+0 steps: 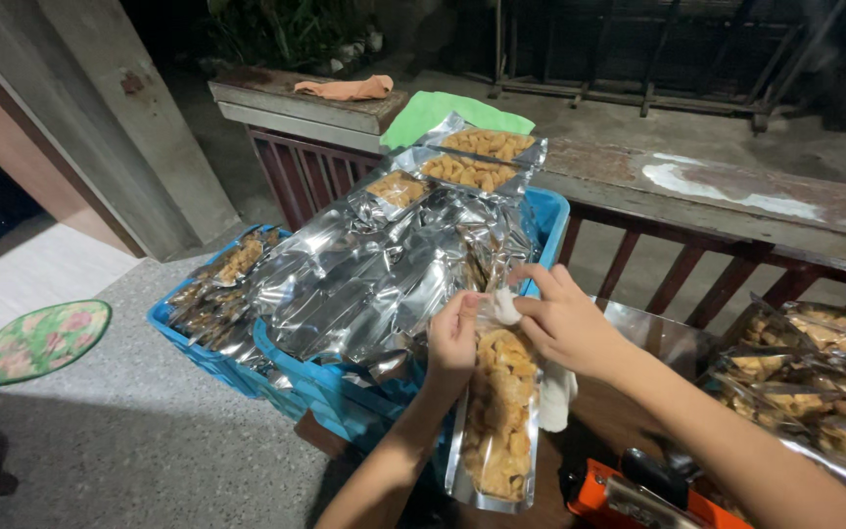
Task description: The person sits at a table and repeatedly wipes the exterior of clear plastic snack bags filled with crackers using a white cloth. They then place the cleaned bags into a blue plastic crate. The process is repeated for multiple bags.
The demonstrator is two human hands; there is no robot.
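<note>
- Holding the top of a clear snack bag (497, 416), your left hand (454, 338) pinches it shut.
- Your right hand (565, 318) grips a small white packet (506, 306) at the bag's mouth.

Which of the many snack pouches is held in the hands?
The clear-fronted silver pouch of golden snacks, hanging upright between left hand and right hand; the others lie stacked.

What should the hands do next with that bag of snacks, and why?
Probably press the top of the snack pouch closed. Both hands pinch its open mouth: the left hand on one edge, the right hand on the other, with a small white packet at the opening. The pouch looks full, and an orange tool lies just below, though I can't tell if it's a sealer.
</note>
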